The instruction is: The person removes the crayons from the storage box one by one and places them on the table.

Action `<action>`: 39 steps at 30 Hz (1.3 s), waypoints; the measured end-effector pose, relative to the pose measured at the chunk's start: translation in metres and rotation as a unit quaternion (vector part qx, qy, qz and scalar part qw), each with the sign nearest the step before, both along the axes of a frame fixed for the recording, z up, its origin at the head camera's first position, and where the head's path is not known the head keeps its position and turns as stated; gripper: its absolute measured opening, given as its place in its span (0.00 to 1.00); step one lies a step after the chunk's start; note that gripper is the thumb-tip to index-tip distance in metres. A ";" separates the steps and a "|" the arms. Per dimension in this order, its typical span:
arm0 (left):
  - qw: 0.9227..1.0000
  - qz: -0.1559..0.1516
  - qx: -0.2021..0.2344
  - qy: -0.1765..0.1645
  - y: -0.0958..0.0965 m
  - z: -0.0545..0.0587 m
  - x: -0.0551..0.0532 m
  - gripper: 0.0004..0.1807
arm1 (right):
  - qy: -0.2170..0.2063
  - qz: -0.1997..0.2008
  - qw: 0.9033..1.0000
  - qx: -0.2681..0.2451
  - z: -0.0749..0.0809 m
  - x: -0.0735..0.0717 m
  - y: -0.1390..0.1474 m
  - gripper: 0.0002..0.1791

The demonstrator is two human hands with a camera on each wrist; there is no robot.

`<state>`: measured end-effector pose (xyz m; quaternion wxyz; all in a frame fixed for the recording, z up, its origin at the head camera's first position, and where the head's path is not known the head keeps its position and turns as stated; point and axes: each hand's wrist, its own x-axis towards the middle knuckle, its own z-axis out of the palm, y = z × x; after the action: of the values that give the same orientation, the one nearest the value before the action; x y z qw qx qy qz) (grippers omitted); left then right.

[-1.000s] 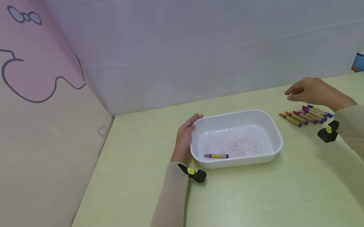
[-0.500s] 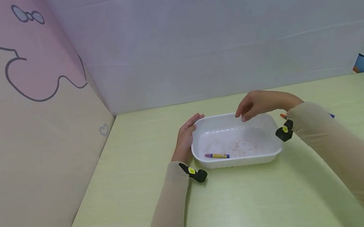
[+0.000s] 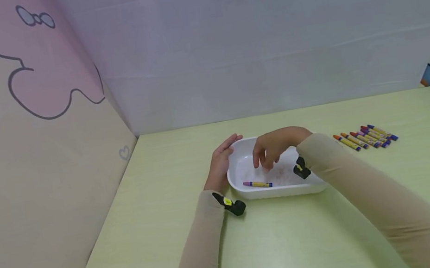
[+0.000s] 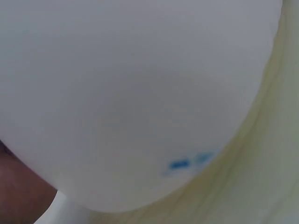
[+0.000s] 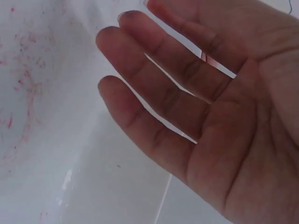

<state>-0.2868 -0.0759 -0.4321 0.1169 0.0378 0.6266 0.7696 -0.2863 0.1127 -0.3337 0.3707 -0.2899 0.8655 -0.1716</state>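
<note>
In the head view a white plastic tray (image 3: 283,191) sits on the table, with one purple-tipped crayon (image 3: 257,184) lying inside near its front wall. My left hand (image 3: 218,166) grips the tray's left end, thumb at the rim. The tray's outer wall (image 4: 131,93) fills most of the left wrist view, a bit of the hand (image 4: 21,191) showing at the lower left. Over the tray's middle, my right hand (image 3: 277,143) reaches down above the crayon. From the right wrist, that hand (image 5: 201,116) shows loosely extended fingers and a bare palm above the white tray surface.
A row of several crayons (image 3: 363,138) with orange, red, purple and blue tips lies on the table (image 3: 300,242) to the right of the tray. A pale cloth wall (image 3: 259,42) rises behind the table. Reddish smudges (image 5: 28,88) mark the tray floor.
My right hand has moved left from above the crayon row, across the tray's right rim and down into the tray. The left hand keeps its grip, and the crayons have stayed put.
</note>
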 end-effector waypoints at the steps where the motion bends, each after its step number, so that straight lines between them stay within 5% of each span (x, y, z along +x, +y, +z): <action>1: 1.000 0.002 0.003 0.000 0.000 0.000 0.000 0.24 | -0.004 0.004 1.000 0.003 -0.002 0.000 -0.003 0.14; 8: 1.000 0.003 0.016 0.004 0.001 -0.002 0.000 0.24 | -0.037 0.028 0.999 0.028 -0.016 -0.001 -0.021 0.12; 14: 1.000 -0.004 0.013 0.008 0.001 -0.003 -0.001 0.25 | -0.063 0.002 0.996 0.062 -0.022 0.004 -0.030 0.13; 39: 0.999 -0.002 0.019 0.027 0.000 -0.005 -0.002 0.25 | -0.030 0.009 0.996 0.081 -0.026 0.006 -0.035 0.09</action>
<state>-0.2891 -0.0757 -0.4369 0.1010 0.0619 0.6149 0.7797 -0.2803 0.0781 -0.3595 0.4201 -0.2618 0.8624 -0.1062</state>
